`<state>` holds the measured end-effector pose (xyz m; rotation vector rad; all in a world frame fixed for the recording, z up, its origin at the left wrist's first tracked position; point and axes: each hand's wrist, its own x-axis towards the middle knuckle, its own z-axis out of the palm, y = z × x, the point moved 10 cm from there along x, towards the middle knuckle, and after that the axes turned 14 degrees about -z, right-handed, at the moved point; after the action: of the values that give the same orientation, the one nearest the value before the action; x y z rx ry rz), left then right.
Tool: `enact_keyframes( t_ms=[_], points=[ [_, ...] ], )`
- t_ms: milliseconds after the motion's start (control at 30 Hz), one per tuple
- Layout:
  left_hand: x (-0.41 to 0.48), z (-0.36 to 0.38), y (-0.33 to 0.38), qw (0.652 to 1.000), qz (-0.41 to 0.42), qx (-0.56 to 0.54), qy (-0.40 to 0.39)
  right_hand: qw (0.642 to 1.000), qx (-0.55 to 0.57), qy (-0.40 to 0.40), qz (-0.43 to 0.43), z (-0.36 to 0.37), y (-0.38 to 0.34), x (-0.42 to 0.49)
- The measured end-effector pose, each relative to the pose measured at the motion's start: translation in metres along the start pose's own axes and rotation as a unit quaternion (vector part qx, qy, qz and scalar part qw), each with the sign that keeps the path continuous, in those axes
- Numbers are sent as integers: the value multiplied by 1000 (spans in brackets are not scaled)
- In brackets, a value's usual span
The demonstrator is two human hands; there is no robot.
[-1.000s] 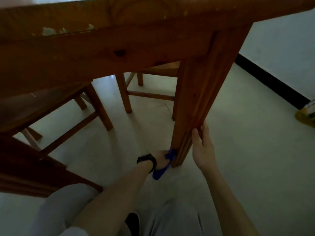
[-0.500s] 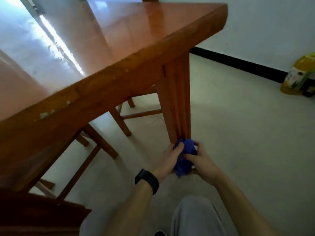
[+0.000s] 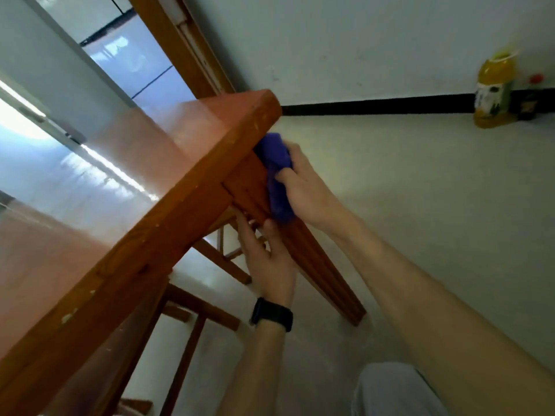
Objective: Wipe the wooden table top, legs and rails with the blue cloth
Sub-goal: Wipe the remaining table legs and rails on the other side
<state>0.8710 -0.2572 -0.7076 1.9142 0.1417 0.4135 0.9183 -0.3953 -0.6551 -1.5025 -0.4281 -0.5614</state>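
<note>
Above a pale floor [image 3: 420,205] and a white wall [image 3: 360,40], the blue cloth [image 3: 277,163] is bunched against the top of the near table leg [image 3: 315,265], just under the table top [image 3: 150,175], and is gripped there by the curled right hand [image 3: 306,190]. Just below, the leg is clasped by the left hand [image 3: 270,262], thumb in front. The glossy top is judged perhaps done; the remaining legs and the rail [image 3: 105,364] are judged left.

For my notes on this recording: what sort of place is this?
Probably a dining room in a home: a wooden table with wooden chairs pushed under it, and a yellow bottle on the floor against a plain white wall.
</note>
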Motion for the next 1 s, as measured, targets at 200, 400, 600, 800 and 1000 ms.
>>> enact_keyframes(
  t_ms=[200, 400, 600, 800, 1000],
  points=[
    [5, 1, 1, 999, 34, -11, 23, 998, 8, 57, 9, -3, 24, -7],
    [15, 7, 6, 996, 83, 14, 15, 990, 41, 91, -102, 2, 20, 0],
    [14, 2, -8, 995, 96, -11, 12, 993, 7, 114, 9, -2, 129, -97],
    [-1, 27, -69, 996, 74, 20, -37, 976, 21, 81, 200, -10, 233, -174],
    [-23, 55, -155, 992, 21, 83, -96, 955, 21, 69, 288, -10, 311, -217]
  ],
)
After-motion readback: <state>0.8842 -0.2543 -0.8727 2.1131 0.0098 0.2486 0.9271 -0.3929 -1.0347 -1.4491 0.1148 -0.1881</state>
